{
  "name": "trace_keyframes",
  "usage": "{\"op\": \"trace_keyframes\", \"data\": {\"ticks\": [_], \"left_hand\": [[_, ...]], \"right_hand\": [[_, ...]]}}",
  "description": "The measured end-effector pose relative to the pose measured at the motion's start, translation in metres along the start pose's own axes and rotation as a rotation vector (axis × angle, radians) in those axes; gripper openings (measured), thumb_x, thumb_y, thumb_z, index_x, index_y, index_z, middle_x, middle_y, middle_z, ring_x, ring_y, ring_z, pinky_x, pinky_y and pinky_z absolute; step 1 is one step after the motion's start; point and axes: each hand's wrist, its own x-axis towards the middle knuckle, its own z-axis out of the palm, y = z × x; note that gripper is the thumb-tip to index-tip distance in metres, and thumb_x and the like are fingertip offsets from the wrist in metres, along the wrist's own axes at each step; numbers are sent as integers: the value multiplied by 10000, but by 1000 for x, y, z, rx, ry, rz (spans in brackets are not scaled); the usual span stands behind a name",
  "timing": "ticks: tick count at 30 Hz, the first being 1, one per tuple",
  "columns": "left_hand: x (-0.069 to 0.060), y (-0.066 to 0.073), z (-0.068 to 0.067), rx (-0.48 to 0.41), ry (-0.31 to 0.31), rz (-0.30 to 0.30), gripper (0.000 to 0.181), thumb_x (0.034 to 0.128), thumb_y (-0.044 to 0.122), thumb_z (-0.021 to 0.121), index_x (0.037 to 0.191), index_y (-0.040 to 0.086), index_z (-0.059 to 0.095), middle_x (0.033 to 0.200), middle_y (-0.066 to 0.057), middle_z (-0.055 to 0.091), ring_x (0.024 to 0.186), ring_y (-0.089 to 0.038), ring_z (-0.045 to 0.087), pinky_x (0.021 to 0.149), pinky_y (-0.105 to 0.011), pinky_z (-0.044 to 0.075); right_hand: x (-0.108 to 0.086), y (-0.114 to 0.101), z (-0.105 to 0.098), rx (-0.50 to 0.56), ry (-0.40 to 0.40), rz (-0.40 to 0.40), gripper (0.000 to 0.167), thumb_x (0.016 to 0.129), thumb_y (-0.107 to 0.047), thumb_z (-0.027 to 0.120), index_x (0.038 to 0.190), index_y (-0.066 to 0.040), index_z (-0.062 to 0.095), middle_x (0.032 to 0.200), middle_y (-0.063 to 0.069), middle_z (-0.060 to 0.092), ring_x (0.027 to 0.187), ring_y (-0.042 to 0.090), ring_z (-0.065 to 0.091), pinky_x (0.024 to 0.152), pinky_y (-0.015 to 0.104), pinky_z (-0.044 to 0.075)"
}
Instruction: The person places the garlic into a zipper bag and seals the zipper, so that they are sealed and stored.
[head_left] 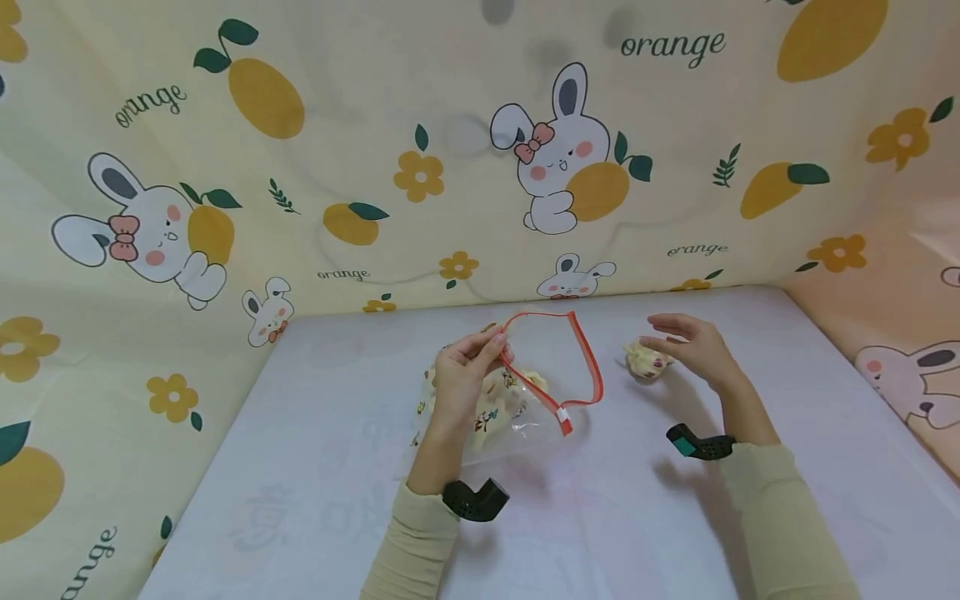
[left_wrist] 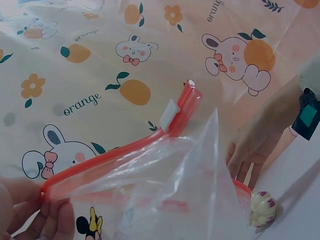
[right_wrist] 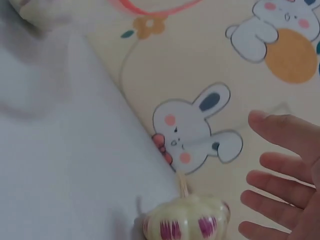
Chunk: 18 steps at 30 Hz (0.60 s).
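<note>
Counter: pale top (head_left: 300, 467), the bag and a garlic bulb upon it; patterned cloth (head_left: 420, 83) hung behind.
Left hand (head_left: 462, 373): thumb and fingers pinching the bag's red edge at its left corner; cuff pale, black wrist camera (head_left: 476, 502) strapped above it.
Bag (head_left: 517, 432): clear plastic with cartoon figures, middle of the counter, its top lifted by that pinch.
Bag contents: pale lumps (head_left: 537, 381) seen through the plastic, likely more garlic; count cannot be told from where I stand.
White slider (head_left: 562, 414): at the near end of the zip, zip not drawn closed.
Red zip (head_left: 588, 352): spread into a wide loop, mouth gaping.
Garlic bulb (head_left: 647, 362): one, pale with purple streaks and a short stalk, loose on the counter to the right of the bag, well apart from it.
Right hand (head_left: 699, 348): fingers relaxed and parted, holding nothing, beside the bulb; no contact seen.
Bagging, done: apparently well along, with lumps inside and the mouth held wide.
Bagging, left: as I judge it, the one bulb in sight outside, then the zip.
</note>
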Motion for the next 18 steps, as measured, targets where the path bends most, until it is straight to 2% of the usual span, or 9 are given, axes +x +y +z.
{"op": "trace_keyframes", "data": {"ticks": [9, 18], "left_hand": [[0, -1, -1, 9, -4, -14, 335, 916, 12, 611, 1169, -204, 569, 700, 100, 695, 659, -18, 650, 691, -158, 582], [1, 0, 0, 8, -1, -9, 328, 907, -1, 617, 1159, -206, 574, 703, 90, 693, 657, -20, 652, 682, -166, 585]], "right_hand": [[11, 12, -4, 7, -109, 67, 743, 900, -428, 647, 1455, -21, 365, 1512, 253, 372, 1419, 457, 294, 1105, 685, 293], [17, 17, -1, 41, -158, 90, 789, 899, -413, 652, 1490, -28, 298, 1546, 256, 307, 1441, 465, 248, 1120, 711, 228]]}}
